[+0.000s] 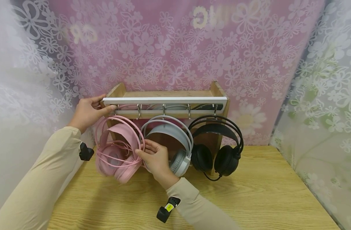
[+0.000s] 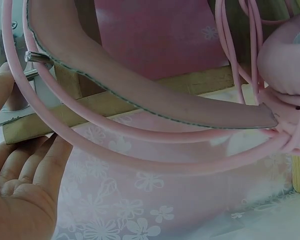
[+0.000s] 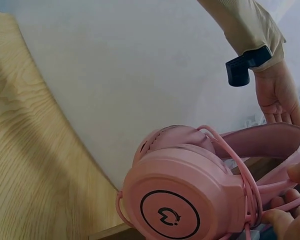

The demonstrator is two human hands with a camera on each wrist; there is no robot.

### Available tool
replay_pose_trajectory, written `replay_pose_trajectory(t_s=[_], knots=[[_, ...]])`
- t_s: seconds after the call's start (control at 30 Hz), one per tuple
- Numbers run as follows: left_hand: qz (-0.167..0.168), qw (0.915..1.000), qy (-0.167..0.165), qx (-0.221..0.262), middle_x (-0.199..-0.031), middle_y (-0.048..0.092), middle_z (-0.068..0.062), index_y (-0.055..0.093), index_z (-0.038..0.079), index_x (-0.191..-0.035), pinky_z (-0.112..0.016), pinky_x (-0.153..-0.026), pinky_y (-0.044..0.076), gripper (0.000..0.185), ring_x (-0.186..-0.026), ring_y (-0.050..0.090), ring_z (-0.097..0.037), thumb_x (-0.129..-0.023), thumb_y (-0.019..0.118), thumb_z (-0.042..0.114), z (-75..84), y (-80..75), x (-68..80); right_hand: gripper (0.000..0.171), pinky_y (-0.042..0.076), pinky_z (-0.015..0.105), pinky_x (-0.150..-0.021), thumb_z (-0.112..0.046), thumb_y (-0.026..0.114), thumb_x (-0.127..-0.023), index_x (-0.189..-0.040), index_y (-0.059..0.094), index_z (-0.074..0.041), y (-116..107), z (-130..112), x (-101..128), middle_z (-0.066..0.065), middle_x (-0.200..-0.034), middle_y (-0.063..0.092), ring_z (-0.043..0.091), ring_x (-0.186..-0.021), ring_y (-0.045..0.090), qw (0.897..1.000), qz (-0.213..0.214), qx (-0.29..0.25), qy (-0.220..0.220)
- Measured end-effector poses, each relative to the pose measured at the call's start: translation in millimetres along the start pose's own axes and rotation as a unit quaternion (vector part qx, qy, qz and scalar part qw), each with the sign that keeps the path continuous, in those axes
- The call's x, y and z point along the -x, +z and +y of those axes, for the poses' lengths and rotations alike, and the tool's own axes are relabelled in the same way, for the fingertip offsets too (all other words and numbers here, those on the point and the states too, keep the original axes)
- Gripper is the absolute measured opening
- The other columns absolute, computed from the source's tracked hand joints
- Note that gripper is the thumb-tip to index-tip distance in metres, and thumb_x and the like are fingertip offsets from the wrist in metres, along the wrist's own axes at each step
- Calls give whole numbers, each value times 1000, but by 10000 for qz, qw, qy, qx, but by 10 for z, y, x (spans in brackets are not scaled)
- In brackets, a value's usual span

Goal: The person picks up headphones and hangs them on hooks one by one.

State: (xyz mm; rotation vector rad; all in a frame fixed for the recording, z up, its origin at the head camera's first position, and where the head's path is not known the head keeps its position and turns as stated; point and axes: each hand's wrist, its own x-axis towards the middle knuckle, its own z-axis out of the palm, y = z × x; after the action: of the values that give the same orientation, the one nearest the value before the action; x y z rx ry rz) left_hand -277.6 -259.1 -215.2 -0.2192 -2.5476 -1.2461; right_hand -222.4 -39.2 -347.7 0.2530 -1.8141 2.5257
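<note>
Pink headphones (image 1: 126, 172) are at the left end of a wooden rack (image 1: 175, 93) with a white hook rail. My right hand (image 1: 156, 159) pinches their thin headband bands on the right side, with a looped pink cable (image 1: 113, 165) close by. Thumb in front and fingers behind, my left hand (image 1: 87, 111) grips the rack's left end. In the left wrist view, the pink bands cross a metal hook (image 2: 37, 57) beside that thumb. The right wrist view shows an ear cup (image 3: 177, 200) with a round black logo next to my right fingers.
White headphones (image 1: 180, 161) hang in the middle, right beside my right hand. Black headphones (image 1: 228, 159) hang at the right end. The rack stands on a wooden table (image 1: 250, 198), with flowered cloth (image 1: 169, 57) behind and at both sides.
</note>
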Motion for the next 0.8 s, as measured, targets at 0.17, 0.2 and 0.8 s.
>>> replay_pose_trajectory(t_s=[0.17,0.2,0.8], knots=[[-7,10000,-7,32,-135,53,-19,35,7,-148,-3,-75,44,83,-123,53,-28,-84,71,46,11,5,5,41,59,41,-67,1,76,-79,-118,65,3,-13,8,-4,14,-101,67,12,-82,64,9999,-70,21,-71],[-13,10000,-3,42,-135,53,-19,35,6,-148,-3,-75,44,83,-124,53,-28,-84,71,46,13,5,6,41,59,40,-68,1,76,-79,-118,65,2,-16,11,-7,14,-101,67,12,-82,65,9999,-78,35,-70],[50,10000,56,2,-133,54,-20,36,7,-147,-3,-74,44,80,-122,54,-29,-85,71,43,-17,6,-7,39,56,26,-73,-3,77,-79,-116,66,2,-53,25,2,15,-105,68,17,-91,67,9976,-159,582,-334]])
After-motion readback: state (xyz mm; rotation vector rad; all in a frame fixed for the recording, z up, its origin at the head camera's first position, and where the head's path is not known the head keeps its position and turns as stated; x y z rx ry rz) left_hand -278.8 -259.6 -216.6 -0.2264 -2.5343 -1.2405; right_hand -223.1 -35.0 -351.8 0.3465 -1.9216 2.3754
